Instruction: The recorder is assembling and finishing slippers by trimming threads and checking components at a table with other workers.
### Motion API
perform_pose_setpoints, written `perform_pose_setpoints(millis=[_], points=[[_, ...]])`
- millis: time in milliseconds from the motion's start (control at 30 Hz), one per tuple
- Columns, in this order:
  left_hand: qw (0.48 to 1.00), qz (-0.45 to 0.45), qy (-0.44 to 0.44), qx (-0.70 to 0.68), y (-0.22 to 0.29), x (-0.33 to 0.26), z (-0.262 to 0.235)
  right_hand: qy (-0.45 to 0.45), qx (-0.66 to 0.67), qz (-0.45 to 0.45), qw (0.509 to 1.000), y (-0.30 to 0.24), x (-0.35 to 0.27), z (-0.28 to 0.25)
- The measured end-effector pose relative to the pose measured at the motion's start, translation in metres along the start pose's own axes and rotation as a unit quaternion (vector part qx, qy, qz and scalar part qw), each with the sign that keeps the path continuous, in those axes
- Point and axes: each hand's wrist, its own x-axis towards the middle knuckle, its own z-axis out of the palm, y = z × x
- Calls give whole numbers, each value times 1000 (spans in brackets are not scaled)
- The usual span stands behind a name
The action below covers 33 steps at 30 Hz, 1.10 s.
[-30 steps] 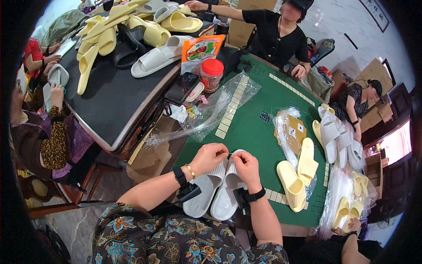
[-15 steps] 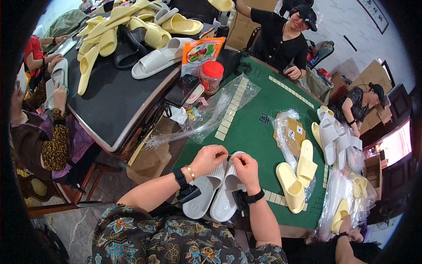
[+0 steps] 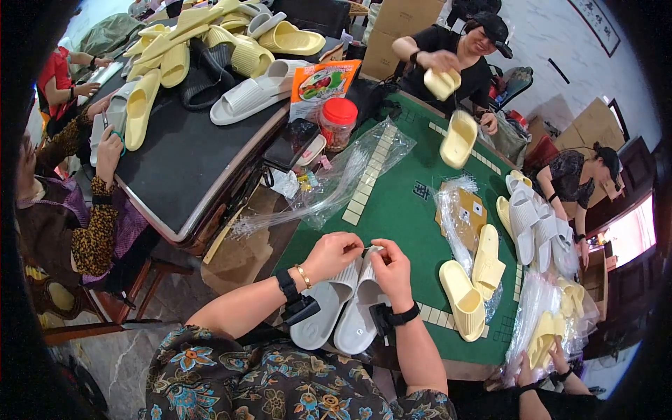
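Observation:
A pair of light grey slippers lies side by side at the near table edge, in front of my body, toes pointing away. Over the toe end, my left hand is closed in a pinch on a thin pale plastic strand. My right hand pinches the same strand from the other side, against the right slipper's toe. Only a short piece shows between the fingertips; where the rest runs is hidden. Beyond my hands lies a bundle of clear plastic strands, partly inside a clear bag.
Two pale yellow slippers rest right of my hands. A red-lidded jar and an orange pouch stand farther back. Slippers pile on the black table. Across the green table, a person holds a yellow slipper; another seems airborne. Others work at both sides.
My hands stay nearly still on the strand. The person across brings a yellow slipper down, and another appears over the table. The person at left moves a grey slipper; hands at lower right lift a yellow one.

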Motion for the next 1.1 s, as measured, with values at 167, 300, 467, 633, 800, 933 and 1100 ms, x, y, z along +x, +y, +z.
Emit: perform_pose_setpoints(millis=[167,300,467,633,800,933,1100], points=[[1000,2,1,6,0,0,0,25,33,-47,998,6,0,4],[1000,0,0,-5,-1,-1,1,14,-4,-61,998,8,1,1],[999,37,7,-4,-6,-2,2,5,-27,-84,996,7,1,0],[997,68,5,23,-6,-5,5,1,-23,-75,997,8,-1,-1],[997,73,1,32,-6,-3,5,2,-18,-75,997,8,1,-1],[997,66,8,24,-8,-2,5,-8,-54,-104,993,1,2,0],[997,59,0,43,-12,-5,4,-23,-57,-123,990,-1,3,4]])
